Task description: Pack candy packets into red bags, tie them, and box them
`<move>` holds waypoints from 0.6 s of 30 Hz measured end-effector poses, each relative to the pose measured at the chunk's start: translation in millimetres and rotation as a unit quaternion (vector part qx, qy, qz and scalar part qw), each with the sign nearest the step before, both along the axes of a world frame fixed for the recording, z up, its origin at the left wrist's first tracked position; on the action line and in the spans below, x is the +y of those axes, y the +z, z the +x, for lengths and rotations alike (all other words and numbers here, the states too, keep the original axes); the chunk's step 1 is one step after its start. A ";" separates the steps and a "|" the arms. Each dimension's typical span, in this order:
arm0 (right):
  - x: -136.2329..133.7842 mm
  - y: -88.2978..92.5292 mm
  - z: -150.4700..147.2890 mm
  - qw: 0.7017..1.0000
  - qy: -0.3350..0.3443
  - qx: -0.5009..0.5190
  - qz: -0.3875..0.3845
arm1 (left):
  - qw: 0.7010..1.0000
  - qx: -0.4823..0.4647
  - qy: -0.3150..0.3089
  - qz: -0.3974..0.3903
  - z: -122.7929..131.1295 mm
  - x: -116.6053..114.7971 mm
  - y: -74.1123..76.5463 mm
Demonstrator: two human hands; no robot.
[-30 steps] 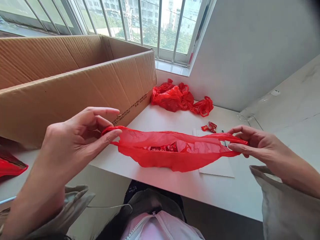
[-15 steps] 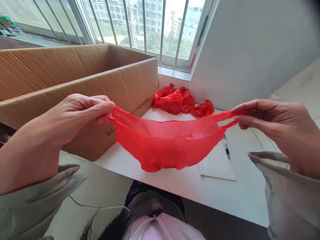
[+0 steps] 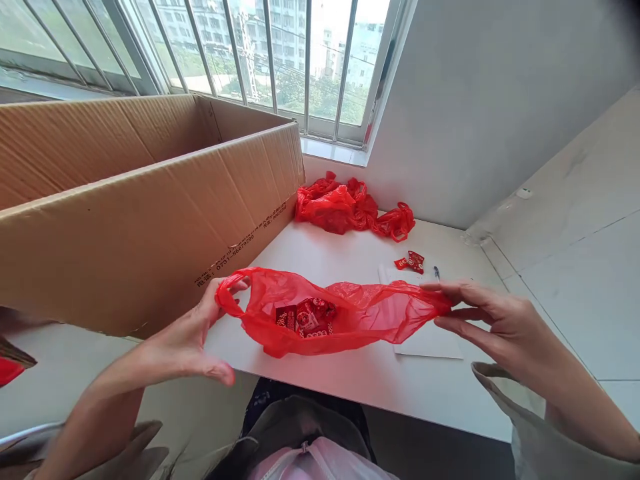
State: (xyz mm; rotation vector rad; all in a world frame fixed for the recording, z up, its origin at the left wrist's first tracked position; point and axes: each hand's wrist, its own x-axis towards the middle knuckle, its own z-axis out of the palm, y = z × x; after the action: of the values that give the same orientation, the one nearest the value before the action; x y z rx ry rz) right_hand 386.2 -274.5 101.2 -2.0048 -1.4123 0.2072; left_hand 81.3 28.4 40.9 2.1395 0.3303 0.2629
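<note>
A thin red plastic bag (image 3: 300,343) hangs above the white table, its mouth stretched wide from side to side. Inside lie several small dark red packets with printing (image 3: 307,319). My right hand (image 3: 485,320) grips the bag's right end between thumb and fingers. At the other end, my left hand (image 3: 185,347) has its thumb spread well away from its fingers, which reach behind the bag's left handle loop and touch it; the fingertips are partly hidden by the plastic.
A large open cardboard box (image 3: 165,233) stands at the left. Crumpled red plastic bags (image 3: 340,207) lie against the wall. Small red packets (image 3: 413,261), a pen (image 3: 437,273) and white paper (image 3: 433,348) are on the table's right side. A barred window is behind.
The bag's mouth has opened, showing the packets inside. My left thumb has come away from the handle. Both hands are lower, and loose packets now show on the table.
</note>
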 end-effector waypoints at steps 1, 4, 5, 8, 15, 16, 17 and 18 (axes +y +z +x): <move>-0.6 1.2 -2.6 1.000 0.004 -0.015 0.009 | 0.999 0.014 -0.009 0.034 2.5 -2.4 -3.3; 2.3 9.1 -8.3 0.997 0.020 -0.071 0.039 | 0.996 -0.015 -0.046 0.071 25.4 -16.4 3.0; 4.5 12.6 -9.6 0.995 0.029 -0.085 0.048 | 0.996 -0.039 -0.054 0.060 36.1 -21.9 8.4; 14.5 23.4 -13.0 0.990 0.065 -0.108 0.069 | 0.993 -0.084 -0.078 0.006 67.2 -37.5 24.2; 54.7 35.1 -24.1 0.982 0.106 0.075 0.134 | 0.874 -0.117 0.024 -0.471 116.0 -67.5 31.2; 61.7 34.1 -25.5 0.978 0.099 0.111 0.147 | 0.854 -0.099 0.049 -0.508 121.6 -69.5 32.0; 68.3 32.7 -26.7 0.973 0.093 0.143 0.158 | 0.845 -0.080 0.068 -0.525 126.6 -71.0 33.5; 74.3 31.2 -27.7 0.967 0.088 0.170 0.166 | 0.844 -0.065 0.082 -0.525 130.4 -72.1 35.5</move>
State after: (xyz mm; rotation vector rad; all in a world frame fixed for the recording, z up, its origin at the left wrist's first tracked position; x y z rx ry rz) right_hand 358.5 -200.2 132.4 -1.4915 -1.3035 0.3512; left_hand 211.7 -43.6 76.4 0.9990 0.4441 0.2410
